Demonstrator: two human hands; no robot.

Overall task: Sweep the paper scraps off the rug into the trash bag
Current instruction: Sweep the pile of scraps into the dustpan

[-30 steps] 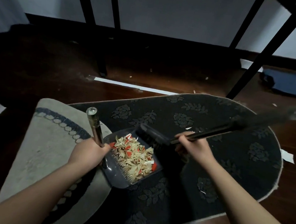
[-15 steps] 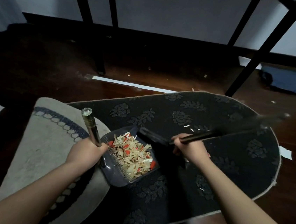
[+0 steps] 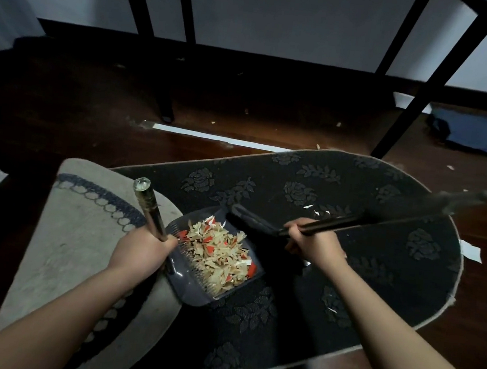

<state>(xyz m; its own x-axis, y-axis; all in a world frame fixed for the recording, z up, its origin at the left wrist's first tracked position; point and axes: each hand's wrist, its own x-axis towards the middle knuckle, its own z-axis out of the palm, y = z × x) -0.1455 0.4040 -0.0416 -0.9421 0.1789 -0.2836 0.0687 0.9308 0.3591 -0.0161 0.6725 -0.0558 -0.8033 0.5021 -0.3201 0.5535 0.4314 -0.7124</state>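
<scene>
A grey dustpan (image 3: 186, 286) lies on the dark flowered rug (image 3: 378, 258), heaped with beige, white and red paper scraps (image 3: 218, 252). My left hand (image 3: 139, 253) grips the dustpan's metal handle (image 3: 151, 209), which stands up and ends in a clear knob. My right hand (image 3: 315, 246) grips the black broom handle (image 3: 331, 225); the broom head (image 3: 250, 218) rests at the pan's far edge. A few white scraps (image 3: 317, 211) lie on the rug just beyond the broom. No trash bag is in view.
A beige mat (image 3: 59, 240) overlaps the rug's left end. Black frame legs (image 3: 166, 107) (image 3: 426, 92) stand on the dark wood floor behind. A white strip (image 3: 211, 136), loose paper pieces (image 3: 471, 252) and a dark blue bundle (image 3: 482, 134) lie on the floor.
The broom's long handle has swung and its blurred far end sits lower and nearer the rug's right edge. The dustpan and my left hand have stayed in place.
</scene>
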